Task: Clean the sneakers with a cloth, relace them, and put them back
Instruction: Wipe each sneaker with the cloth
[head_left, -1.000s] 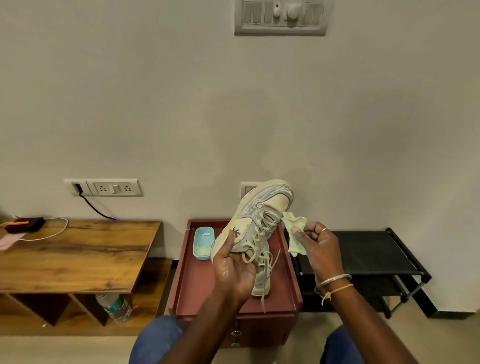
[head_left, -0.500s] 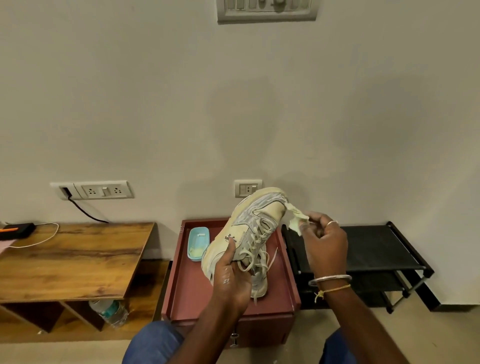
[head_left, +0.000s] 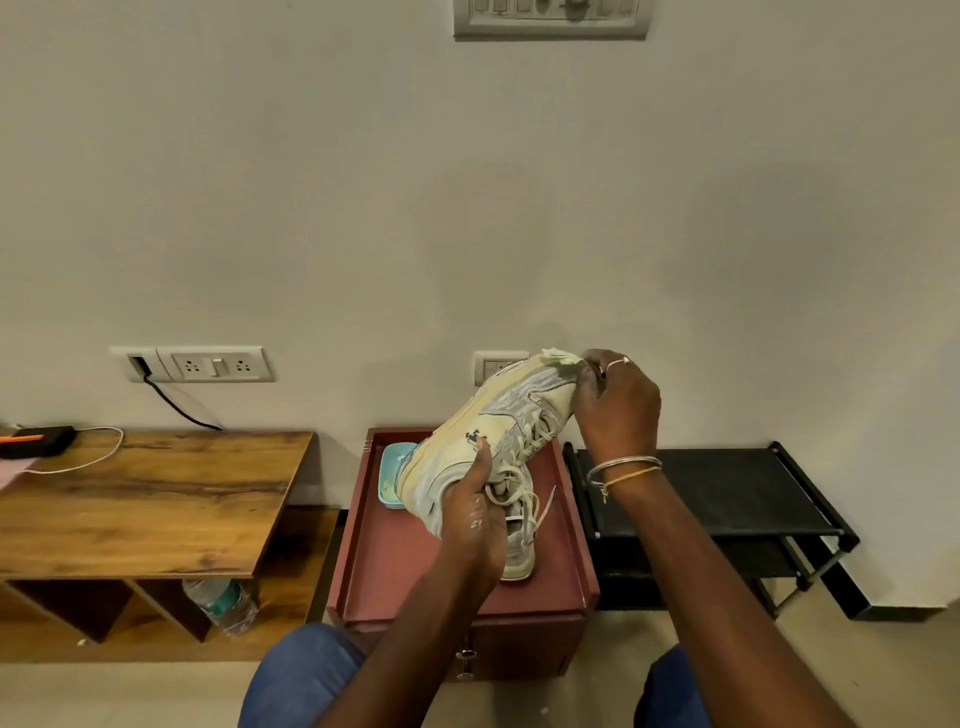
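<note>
A cream and grey sneaker (head_left: 498, 421) is held up over the red cabinet top (head_left: 384, 561), toe pointing up and to the right, laces hanging loose. My left hand (head_left: 475, 512) grips it at the heel end, thumb along its side. My right hand (head_left: 618, 402) pinches a small pale green cloth (head_left: 563, 359) against the toe. A second sneaker (head_left: 519, 551) lies on the cabinet top under the first, mostly hidden by my left hand.
A light blue dish (head_left: 395, 470) sits at the back left of the cabinet top. A wooden table (head_left: 150, 499) stands to the left, with a plastic bottle (head_left: 221, 605) beneath it. A black shoe rack (head_left: 727, 488) is on the right.
The sneaker tilted so the toe swung to the right. My right hand went up from beside the laces to the toe, bringing the cloth onto it.
</note>
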